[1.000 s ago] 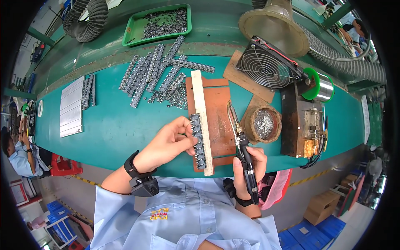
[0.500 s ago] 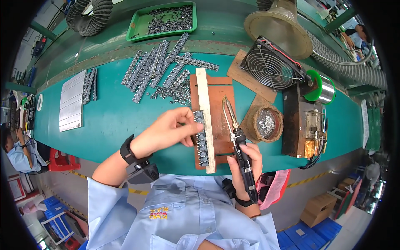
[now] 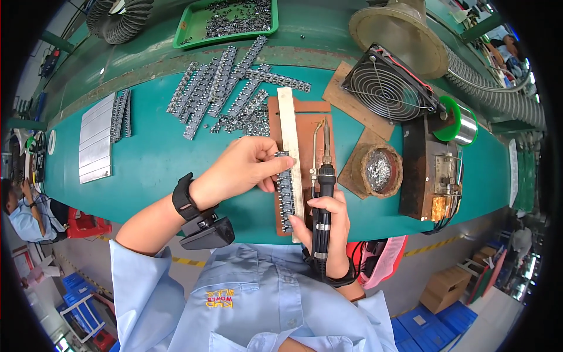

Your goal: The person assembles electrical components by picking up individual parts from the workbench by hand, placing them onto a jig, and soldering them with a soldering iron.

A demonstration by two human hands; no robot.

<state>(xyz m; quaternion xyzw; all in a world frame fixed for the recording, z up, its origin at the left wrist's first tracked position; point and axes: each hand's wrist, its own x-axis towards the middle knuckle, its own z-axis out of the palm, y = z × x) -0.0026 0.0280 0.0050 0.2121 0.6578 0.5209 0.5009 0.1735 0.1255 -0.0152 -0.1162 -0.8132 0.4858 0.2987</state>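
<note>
My left hand pinches the upper end of a strip of small dark electronic parts, thumb on top. The strip lies along the left side of a pale straight bar, over a reddish-brown board. My right hand is closed around the black handle of a soldering iron, its metal tip pointing away from me above the board. A thin tube runs beside the tip. My right thumb reaches left to the strip's near end; whether it presses there is hard to tell.
Several similar strips and loose metal parts lie beyond my left hand. A green tray of parts stands at the back. To the right are a round pot, a fan, a solder spool and a metal box.
My right hand has moved left, bringing its thumb to the strip's near end, and the soldering iron has turned more upright in view. My left hand still pinches the far end.
</note>
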